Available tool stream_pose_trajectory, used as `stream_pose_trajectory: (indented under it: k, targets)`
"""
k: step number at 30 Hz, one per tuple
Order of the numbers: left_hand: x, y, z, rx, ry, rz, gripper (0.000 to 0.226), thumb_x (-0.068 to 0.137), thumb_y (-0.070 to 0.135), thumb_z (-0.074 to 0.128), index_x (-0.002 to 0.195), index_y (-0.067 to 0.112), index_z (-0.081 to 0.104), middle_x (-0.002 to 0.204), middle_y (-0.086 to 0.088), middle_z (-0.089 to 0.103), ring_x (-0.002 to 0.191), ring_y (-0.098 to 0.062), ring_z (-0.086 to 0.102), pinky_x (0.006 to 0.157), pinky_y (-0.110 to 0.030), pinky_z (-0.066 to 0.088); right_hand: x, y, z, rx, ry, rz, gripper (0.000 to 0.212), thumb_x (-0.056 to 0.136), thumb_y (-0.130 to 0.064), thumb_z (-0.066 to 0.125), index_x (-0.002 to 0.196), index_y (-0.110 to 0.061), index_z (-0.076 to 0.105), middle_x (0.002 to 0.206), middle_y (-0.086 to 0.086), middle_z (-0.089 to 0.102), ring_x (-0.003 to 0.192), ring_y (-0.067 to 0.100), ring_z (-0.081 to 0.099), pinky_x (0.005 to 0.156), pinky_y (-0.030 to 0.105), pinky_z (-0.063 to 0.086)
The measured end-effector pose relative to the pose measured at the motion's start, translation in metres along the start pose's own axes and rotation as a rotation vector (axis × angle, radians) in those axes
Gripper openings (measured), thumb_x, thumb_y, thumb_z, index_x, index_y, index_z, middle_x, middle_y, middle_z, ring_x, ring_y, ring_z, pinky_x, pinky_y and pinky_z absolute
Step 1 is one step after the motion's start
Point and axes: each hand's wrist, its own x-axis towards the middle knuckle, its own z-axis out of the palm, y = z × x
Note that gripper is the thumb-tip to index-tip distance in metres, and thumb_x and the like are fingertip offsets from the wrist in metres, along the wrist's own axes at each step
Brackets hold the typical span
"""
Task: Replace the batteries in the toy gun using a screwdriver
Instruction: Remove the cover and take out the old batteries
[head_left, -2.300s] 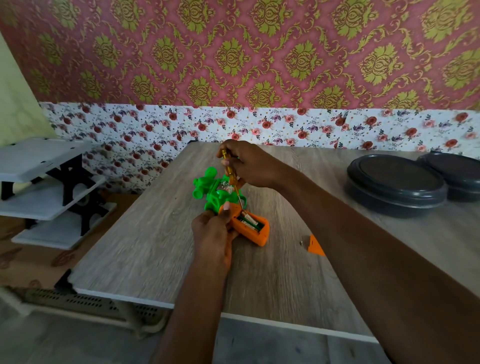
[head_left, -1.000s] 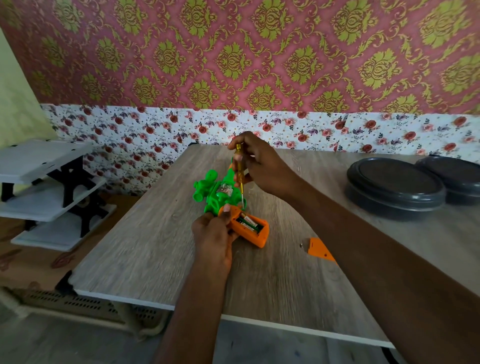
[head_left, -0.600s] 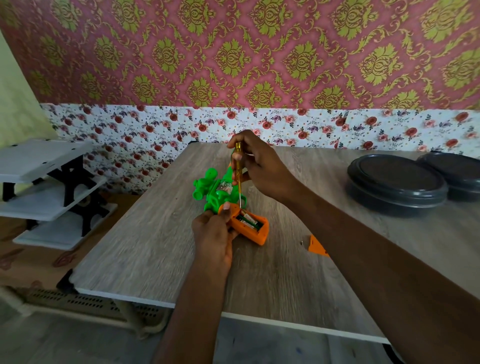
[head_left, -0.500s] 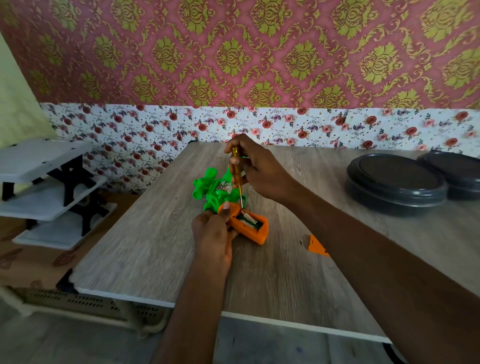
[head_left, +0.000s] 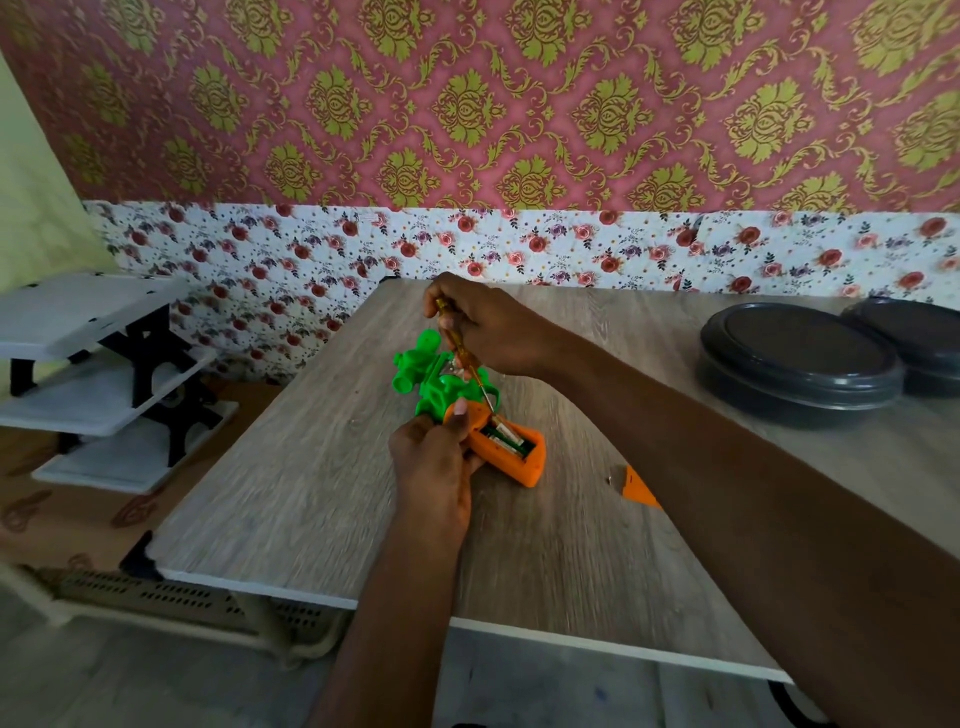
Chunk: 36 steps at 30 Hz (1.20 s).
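Green toy gun, batteries unreadable.

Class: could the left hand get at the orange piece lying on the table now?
Probably not easily: the left hand grips the toy gun, and the right forearm crosses over the orange piece.

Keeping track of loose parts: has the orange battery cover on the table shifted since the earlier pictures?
No. The orange battery cover lies where it did on the table, at the same offset from the dark round container.
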Motion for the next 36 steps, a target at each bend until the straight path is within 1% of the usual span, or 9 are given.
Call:
stream_pose_trajectory:
  k: [5,11,16,19,23,25,29,32,36]
  targets:
    - [-0.001,0.001,0.001,-0.005,0.000,-0.001,0.010,0.098,0.002,0.061,0.088,0.005,0.062,0.081,-0.006,0.073,0.073,-0.017,0.072,0.075,-0.044,0.061,-0.001,-0.001,-0.009,0.012,0.020,-0.013,0.021,0.106,-0.003,0.036,0.117,-0.006,0.053,0.082,0.010,0.054,0.070,0.022,0.054,0.068,0.050,0.055]
    - [0.000,0.003,0.001,-0.011,-0.001,-0.019,0.007,0.097,0.003,0.063,0.090,0.004,0.064,0.086,-0.010,0.072,0.075,-0.019,0.073,0.063,-0.039,0.062,-0.016,0.008,-0.013,0.349,0.234,-0.012,0.019,0.108,-0.003,0.038,0.123,-0.001,0.049,0.084,0.017,0.054,0.069,0.028,0.059,0.065,0.049,0.061]
    - [0.001,0.002,-0.001,-0.013,0.006,-0.017,0.007,0.098,0.003,0.062,0.091,0.004,0.065,0.089,-0.012,0.073,0.083,-0.025,0.073,0.060,-0.039,0.063,-0.035,0.017,-0.011,0.017,0.225,-0.047,0.023,0.107,-0.005,0.039,0.119,-0.011,0.059,0.068,-0.019,0.057,0.053,0.012,0.043,0.053,0.026,0.037]
    - [0.002,0.001,0.000,-0.024,0.005,-0.013,0.008,0.097,0.002,0.061,0.091,0.003,0.065,0.088,-0.012,0.073,0.083,-0.025,0.072,0.061,-0.040,0.062,-0.049,0.019,-0.004,-0.185,0.124,-0.013,0.013,0.100,-0.020,0.064,0.112,-0.016,0.062,0.068,-0.008,0.056,0.051,0.004,0.045,0.056,0.025,0.036]
    - [0.001,0.001,0.000,-0.031,-0.028,-0.011,0.012,0.098,-0.001,0.057,0.092,0.004,0.067,0.075,-0.005,0.077,0.070,-0.016,0.073,0.063,-0.038,0.062,-0.069,0.024,0.008,-0.224,0.097,0.079,0.056,0.079,-0.027,0.086,0.130,-0.024,0.062,0.077,0.000,0.073,0.063,0.001,0.062,0.066,0.009,0.041]
    - [0.002,0.001,-0.001,-0.029,-0.028,-0.009,0.011,0.099,-0.001,0.056,0.097,0.001,0.066,0.076,-0.007,0.076,0.069,-0.017,0.074,0.061,-0.038,0.062,-0.075,0.025,0.014,-0.226,0.127,0.093,0.064,0.076,-0.025,0.088,0.134,-0.028,0.062,0.085,0.000,0.077,0.063,-0.005,0.062,0.074,0.005,0.037]
    - [0.002,0.000,0.000,-0.034,-0.028,0.005,0.010,0.099,-0.003,0.056,0.095,-0.001,0.066,0.069,-0.004,0.076,0.066,-0.016,0.074,0.058,-0.036,0.063,-0.075,0.022,0.017,-0.165,0.257,0.061,0.061,0.076,-0.016,0.083,0.132,-0.031,0.064,0.083,-0.007,0.076,0.064,-0.007,0.060,0.085,0.021,0.046]
    - [0.003,0.000,0.002,-0.036,-0.029,0.012,0.014,0.099,-0.002,0.056,0.089,0.004,0.064,0.063,0.001,0.074,0.066,-0.016,0.073,0.064,-0.042,0.062,-0.067,0.021,0.004,-0.136,0.412,0.038,0.059,0.080,-0.011,0.078,0.129,-0.034,0.056,0.082,-0.006,0.074,0.073,0.008,0.066,0.083,0.033,0.054]
    - [0.004,-0.002,0.002,-0.033,-0.018,-0.001,0.012,0.099,0.000,0.057,0.092,0.007,0.064,0.071,-0.002,0.076,0.068,-0.014,0.073,0.069,-0.044,0.062,-0.051,0.043,-0.008,-0.365,0.299,0.121,0.066,0.083,-0.002,0.068,0.134,-0.032,0.038,0.088,0.014,0.065,0.081,0.029,0.063,0.069,0.045,0.060]
